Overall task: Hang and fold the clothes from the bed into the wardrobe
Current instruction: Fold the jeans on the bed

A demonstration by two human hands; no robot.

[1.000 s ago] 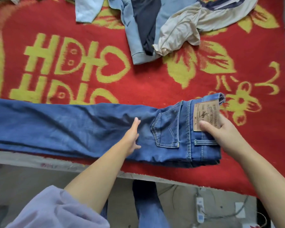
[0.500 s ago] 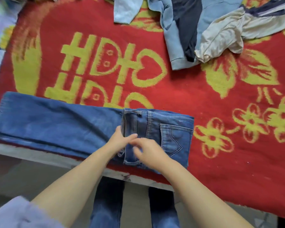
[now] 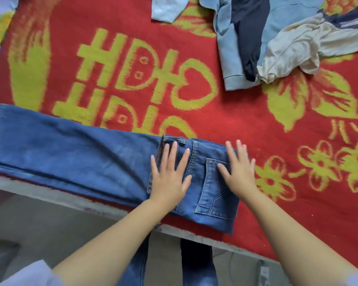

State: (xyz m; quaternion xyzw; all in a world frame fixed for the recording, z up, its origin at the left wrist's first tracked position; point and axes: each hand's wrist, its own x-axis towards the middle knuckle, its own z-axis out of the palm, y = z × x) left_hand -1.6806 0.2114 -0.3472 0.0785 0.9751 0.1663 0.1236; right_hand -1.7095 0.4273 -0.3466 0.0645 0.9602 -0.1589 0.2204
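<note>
1. Blue denim jeans lie along near edge of red-and-yellow patterned blanket, waist end folded over.
2. Left hand flat, fingers spread, pressing the fold.
3. Right hand flat on back pocket.

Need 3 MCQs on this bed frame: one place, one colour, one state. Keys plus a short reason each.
1. Where do the blue denim jeans lie?
A. near edge of the bed
B. on the floor
C. on a hanger

2. What is the main colour of the patterned blanket?
A. green
B. red
C. white

3. How are the left hand and right hand placed?
A. both flat on the jeans
B. both lifted clear
C. one holds a hanger

Answers:
1 A, the jeans run along the bed's front edge.
2 B, red ground under yellow motifs.
3 A, fingers spread and straight on the folded waist part.
</note>
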